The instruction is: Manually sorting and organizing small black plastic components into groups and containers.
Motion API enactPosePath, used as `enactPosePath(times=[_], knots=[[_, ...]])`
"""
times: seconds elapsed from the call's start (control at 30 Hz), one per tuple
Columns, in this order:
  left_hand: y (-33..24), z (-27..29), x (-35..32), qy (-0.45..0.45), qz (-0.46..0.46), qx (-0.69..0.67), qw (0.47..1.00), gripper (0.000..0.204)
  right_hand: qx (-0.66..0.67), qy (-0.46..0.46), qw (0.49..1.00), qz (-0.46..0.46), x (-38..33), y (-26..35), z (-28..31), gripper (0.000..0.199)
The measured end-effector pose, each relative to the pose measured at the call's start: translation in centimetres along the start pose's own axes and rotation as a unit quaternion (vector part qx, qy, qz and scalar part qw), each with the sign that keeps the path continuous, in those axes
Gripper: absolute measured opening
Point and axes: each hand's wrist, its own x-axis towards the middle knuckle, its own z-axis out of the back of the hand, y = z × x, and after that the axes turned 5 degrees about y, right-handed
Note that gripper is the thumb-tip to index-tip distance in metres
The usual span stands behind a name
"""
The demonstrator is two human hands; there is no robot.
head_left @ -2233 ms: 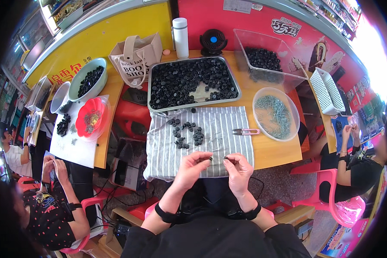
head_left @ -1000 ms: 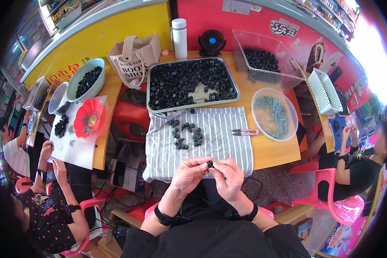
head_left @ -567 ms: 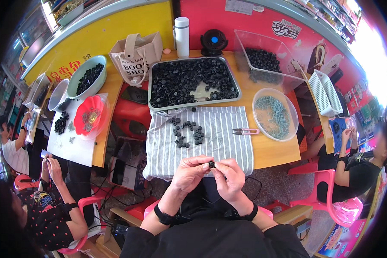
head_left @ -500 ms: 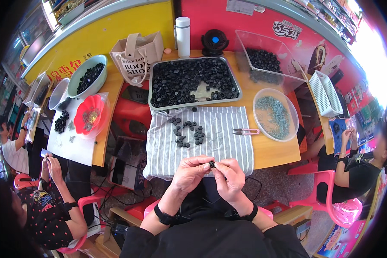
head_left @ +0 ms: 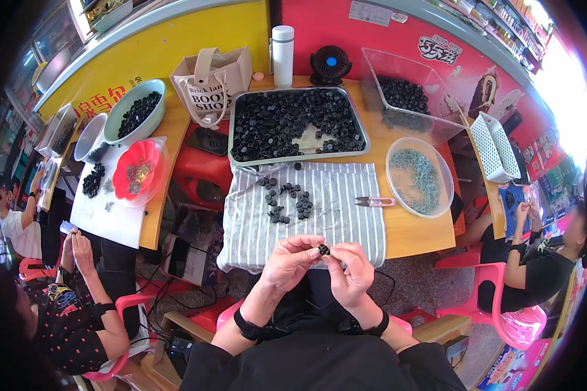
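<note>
Head view: a small black piece (head_left: 323, 249) sits pinched between both hands (head_left: 287, 266) (head_left: 352, 274).

Lettering (head_left: 205, 102) on tote bag (head_left: 236, 73), yellow panel (head_left: 189, 32), red panel (head_left: 339, 29)

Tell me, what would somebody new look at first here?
Probably the big tray of little black pieces, right behind the striped cloth. The bright red flower-shaped bowl on the white sheet to the left stands out too. Then come the person's hands, pinching a small black part at the cloth's near edge.
</note>
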Motion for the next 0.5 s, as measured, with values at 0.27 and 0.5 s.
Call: enactPosePath(times=[0.27, 0.5], knots=[[0.41, 0.30, 0.12, 0.037, -0.042, 0.031, 0.998, 0.020, -0.021, 0.017, 0.998, 0.060, 0.19, -0.40, 0.09, 0.019], [0.31, -0.37, -0.14, 0.036, -0.076, 0.087, 0.993, 0.019, -0.057, 0.034, 0.993, 0.102, 0.21, -0.18, 0.23, 0.025]])
